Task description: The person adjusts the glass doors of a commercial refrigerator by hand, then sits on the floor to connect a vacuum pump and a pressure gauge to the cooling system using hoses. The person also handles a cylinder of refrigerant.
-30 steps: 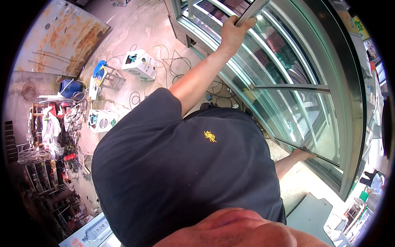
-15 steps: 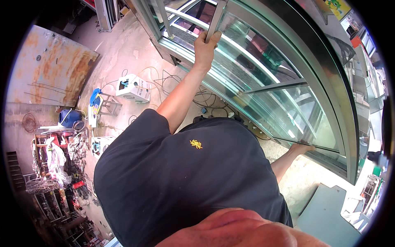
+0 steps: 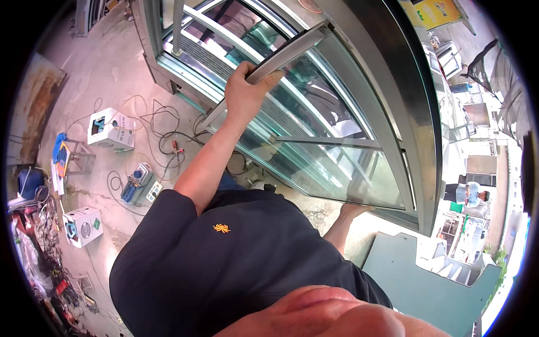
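A framed glass door panel [image 3: 314,129] with a grey metal frame stands tilted in front of the glass display cabinet [image 3: 193,73]. My left hand [image 3: 246,95] is closed around the panel's upper left frame bar, thumb on the glass side. Low at the other end, my right hand [image 3: 353,210] grips the panel's bottom edge from below; its fingers are partly hidden behind the frame. Through the glass, the cabinet's white inner rails and ribbed base show. The panel's left edge hangs clear of the cabinet front, while its right side lies close to the dark curved end frame [image 3: 424,112].
Cables and hoses [image 3: 168,121] lie on the concrete floor by the cabinet. White boxes [image 3: 111,129], a blue power tool [image 3: 135,185] and a small stool [image 3: 80,157] stand at left. A grey-green board [image 3: 421,281] is at lower right; a person [image 3: 470,194] is farther off.
The panel's left edge has swung outward, away from the cabinet front, with both hands still on it. My view has turned, so more of the floor and the grey-green board shows.
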A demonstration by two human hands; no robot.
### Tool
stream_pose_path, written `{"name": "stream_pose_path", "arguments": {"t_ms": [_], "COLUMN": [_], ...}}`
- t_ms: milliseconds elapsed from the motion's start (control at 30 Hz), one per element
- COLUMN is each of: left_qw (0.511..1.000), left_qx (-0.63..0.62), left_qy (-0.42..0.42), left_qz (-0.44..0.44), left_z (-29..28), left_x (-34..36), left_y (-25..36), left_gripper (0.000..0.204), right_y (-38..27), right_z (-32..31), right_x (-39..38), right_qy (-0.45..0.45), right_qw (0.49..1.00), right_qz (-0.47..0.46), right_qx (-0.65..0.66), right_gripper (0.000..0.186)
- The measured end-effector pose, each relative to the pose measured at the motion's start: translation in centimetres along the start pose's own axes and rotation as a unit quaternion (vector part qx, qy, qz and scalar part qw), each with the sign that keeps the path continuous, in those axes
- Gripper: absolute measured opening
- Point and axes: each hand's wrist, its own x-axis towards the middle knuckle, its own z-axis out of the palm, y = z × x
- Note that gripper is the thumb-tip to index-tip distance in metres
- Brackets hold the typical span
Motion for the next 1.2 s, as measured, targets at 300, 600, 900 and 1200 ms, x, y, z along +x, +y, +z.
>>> {"name": "stream_pose_path", "arguments": {"t_ms": [300, 600, 900, 1200], "left_qw": [0.988, 0.972, 0.967, 0.978], "left_qx": [0.046, -0.011, -0.011, 0.033], "left_qy": [-0.003, -0.011, -0.04, -0.075], "left_qz": [0.147, 0.234, 0.25, 0.194], "left_z": [-2.9, -2.8, -2.9, -0.8], "left_x": [1.1, 3.7, 4.6, 5.5], "left_y": [0.3, 0.2, 0.6, -0.1], "left_gripper": [0.044, 0.044, 0.046, 0.041], "right_y": [1.6, 2.8, 2.9, 2.9], "right_z": [2.9, 1.0, 0.0, -1.0], "right_x": [-4.6, -3.4, -3.8, -2.1], "right_qy": [0.127, 0.2, 0.154, 0.192], "right_qw": [0.987, 0.973, 0.976, 0.976], "right_qz": [0.089, 0.115, 0.148, 0.1], "right_qx": [-0.039, -0.012, 0.04, -0.003], "right_gripper": [0.097, 0.093, 0.094, 0.106]}}
